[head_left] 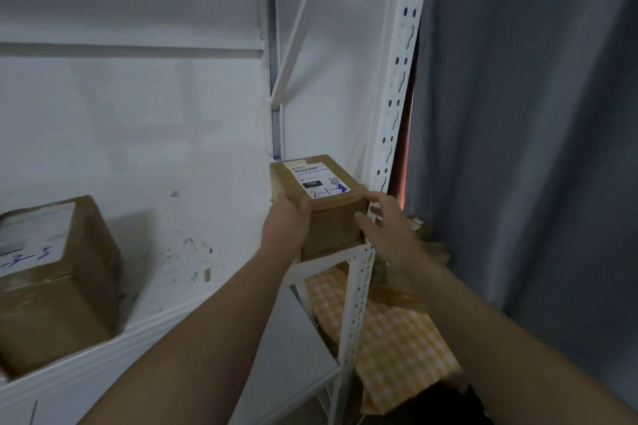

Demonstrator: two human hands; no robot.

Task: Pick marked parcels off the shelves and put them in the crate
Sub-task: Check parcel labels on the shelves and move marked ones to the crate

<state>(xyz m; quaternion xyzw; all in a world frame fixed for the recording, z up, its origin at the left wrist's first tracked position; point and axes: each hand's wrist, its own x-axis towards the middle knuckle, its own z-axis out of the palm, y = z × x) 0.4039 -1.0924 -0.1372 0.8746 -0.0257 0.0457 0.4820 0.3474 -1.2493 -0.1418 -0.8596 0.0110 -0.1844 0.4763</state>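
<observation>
Gripping the near left side of a small brown parcel [331,221], the left hand [286,222] has its fingers curled round the side wall and its thumb up on the near top edge. The right hand [386,226] is at the parcel's right side with its fingers loosely spread. Its thumb lies against the front face and its fingertips reach the upper right corner, but whether they press on the cardboard cannot be told.

The parcel sits at the front right corner of a white shelf [207,245], just beside a white upright post [397,97] punched with keyhole slots.

A white label [319,179] covers most of the parcel's top. It carries a barcode, a line of small print too blurred to read, the number "150" in white on a black block, and handwriting in blue pen that reads "2-1-" followed by a scribbled mark.

Well apart to the left on the same shelf stands a larger box [58,286] of brown cardboard. It also has a white sheet with pen marks on top, too blurred to read with certainty.

A grey curtain [518,114] hangs to the right of the post. Below the parcel's corner, lower in the rack and partly behind the right forearm, lies an orange-and-white checked sheet [400,345] with some crumpled brown material above it.
</observation>
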